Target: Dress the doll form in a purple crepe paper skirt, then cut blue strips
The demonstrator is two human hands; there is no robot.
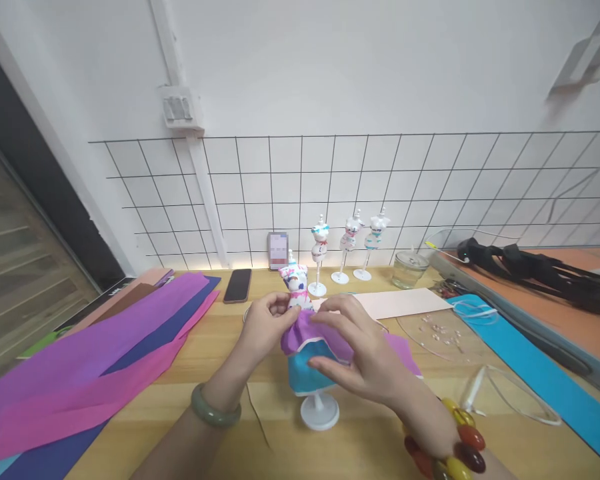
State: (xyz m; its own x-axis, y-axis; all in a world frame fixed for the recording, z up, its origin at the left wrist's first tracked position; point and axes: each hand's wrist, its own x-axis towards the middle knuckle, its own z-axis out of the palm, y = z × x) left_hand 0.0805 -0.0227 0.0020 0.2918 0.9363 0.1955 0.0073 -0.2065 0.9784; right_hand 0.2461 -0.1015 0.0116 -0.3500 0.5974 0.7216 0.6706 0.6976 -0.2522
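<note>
A miniature dress form (298, 293) with a patterned bodice stands upright on a round white base (320, 411). Around its lower part hangs a blue skirt layer (310, 373), and over that a strip of purple fabric (305, 331) with a white edge is gathered at the waist. My left hand (267, 327) pinches the gathered purple fabric against the waist. On the other side, my right hand (360, 350) has its fingers apart, thumb low beside the skirt and fingertips at the purple fabric. The strip's loose end (404, 353) trails to the right behind that hand.
Behind stand three more dress forms (319, 250), a propped phone (279, 251) and a glass jar (410, 268). Another phone (238, 285) lies flat. Coloured fabric (105, 340) piles up at left. A blue strip (540, 373), white cord (525, 400) and small clear beads (437, 330) lie at right.
</note>
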